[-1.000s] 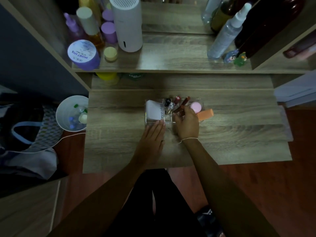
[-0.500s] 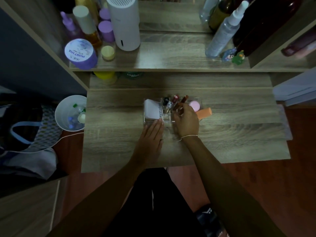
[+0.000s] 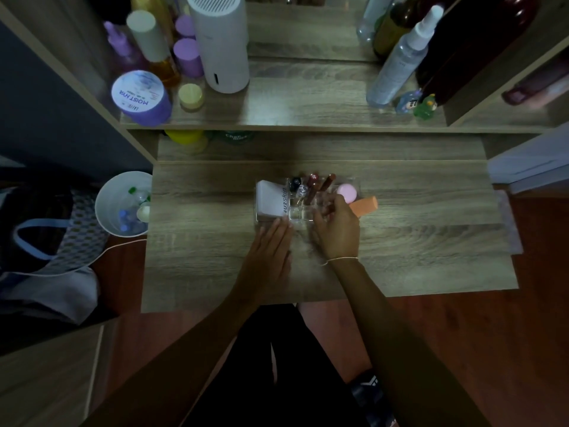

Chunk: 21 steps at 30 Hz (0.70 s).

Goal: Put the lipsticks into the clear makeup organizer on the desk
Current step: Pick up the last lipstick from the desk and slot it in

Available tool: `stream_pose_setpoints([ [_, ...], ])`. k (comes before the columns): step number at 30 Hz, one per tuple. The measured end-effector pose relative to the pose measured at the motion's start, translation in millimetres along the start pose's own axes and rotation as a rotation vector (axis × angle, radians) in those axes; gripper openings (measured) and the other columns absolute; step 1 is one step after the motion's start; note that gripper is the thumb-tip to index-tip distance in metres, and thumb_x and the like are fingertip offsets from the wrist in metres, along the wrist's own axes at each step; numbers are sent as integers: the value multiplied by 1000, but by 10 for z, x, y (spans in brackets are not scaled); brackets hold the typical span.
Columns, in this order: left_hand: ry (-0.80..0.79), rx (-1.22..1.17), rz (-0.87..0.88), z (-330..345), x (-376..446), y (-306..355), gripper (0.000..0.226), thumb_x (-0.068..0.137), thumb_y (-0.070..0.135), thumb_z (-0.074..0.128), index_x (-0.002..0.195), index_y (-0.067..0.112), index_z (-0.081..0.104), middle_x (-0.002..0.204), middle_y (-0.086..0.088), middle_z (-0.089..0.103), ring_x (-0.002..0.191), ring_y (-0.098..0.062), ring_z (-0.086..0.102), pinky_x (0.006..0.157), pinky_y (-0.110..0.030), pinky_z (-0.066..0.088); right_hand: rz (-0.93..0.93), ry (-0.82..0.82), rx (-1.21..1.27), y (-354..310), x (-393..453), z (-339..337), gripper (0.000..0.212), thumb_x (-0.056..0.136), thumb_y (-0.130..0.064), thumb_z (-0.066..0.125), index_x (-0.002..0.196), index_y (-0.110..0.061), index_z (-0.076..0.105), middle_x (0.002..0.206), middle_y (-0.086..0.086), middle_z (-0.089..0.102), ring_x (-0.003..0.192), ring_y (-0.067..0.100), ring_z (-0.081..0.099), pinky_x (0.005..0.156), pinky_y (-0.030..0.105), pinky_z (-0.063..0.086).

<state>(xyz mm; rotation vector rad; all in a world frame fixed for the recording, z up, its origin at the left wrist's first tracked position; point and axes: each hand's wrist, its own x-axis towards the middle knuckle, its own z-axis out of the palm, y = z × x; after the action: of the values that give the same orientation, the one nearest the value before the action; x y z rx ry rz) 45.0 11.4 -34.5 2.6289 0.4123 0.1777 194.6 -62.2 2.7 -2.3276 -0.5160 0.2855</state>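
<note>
The clear makeup organizer (image 3: 296, 216) sits mid-desk. Several lipsticks stand in its back compartments: a dark red one (image 3: 313, 180), a brown one (image 3: 328, 182), a black-capped one (image 3: 295, 182) and a clear-capped one (image 3: 302, 190). A white tube (image 3: 271, 200) fills its left side and a pink round case (image 3: 346, 192) its right end. My left hand (image 3: 271, 251) lies flat on the desk, fingertips against the organizer's front edge. My right hand (image 3: 336, 231) hovers over the front right compartments, fingers spread, just clear of the brown lipstick.
An orange sponge block (image 3: 365, 204) leans at the organizer's right end. The shelf (image 3: 308, 112) behind holds jars, bottles and a white cylinder (image 3: 220, 41). A white bin (image 3: 124, 204) stands left of the desk, beside a bag (image 3: 55, 238).
My right hand lowered the tilted brown lipstick into a back compartment and let go; it now stands among the others. My left hand stayed in place.
</note>
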Motion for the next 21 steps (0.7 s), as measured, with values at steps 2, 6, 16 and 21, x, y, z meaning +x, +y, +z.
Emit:
stream_pose_setpoints([
  [2, 37, -18, 11, -69, 42, 26, 53, 91, 19, 43, 139, -3, 37, 147, -23, 38, 139, -34, 31, 112, -54, 32, -14, 16, -19, 28, -49, -16, 26, 83, -18, 70, 105, -7, 61, 93, 13, 71, 83, 28, 66, 73, 36, 52],
  [6, 137, -44, 12, -233, 216, 71, 57, 90, 20, 45, 141, -2, 32, 149, -26, 32, 141, -34, 21, 114, -55, 23, -45, 25, -12, 56, -104, -59, 30, 85, -18, 68, 112, -6, 62, 99, 14, 71, 88, 26, 67, 79, 39, 54],
  [16, 115, 106, 14, -336, 579, 5, 64, 93, 36, 46, 147, 9, 22, 155, -26, 17, 144, -36, 10, 117, -52, 12, -260, 171, -40, -175, -44, -104, 37, 92, -20, 62, 128, -18, 59, 90, 8, 69, 71, 10, 61, 58, 22, 46],
  [21, 93, 126, 18, -349, 578, 17, 63, 94, 39, 39, 147, 9, 23, 154, -26, 19, 143, -38, 14, 116, -56, 17, -308, 129, -119, -148, -52, -86, 35, 95, -22, 57, 130, -20, 59, 91, 12, 71, 71, 23, 66, 58, 23, 42],
])
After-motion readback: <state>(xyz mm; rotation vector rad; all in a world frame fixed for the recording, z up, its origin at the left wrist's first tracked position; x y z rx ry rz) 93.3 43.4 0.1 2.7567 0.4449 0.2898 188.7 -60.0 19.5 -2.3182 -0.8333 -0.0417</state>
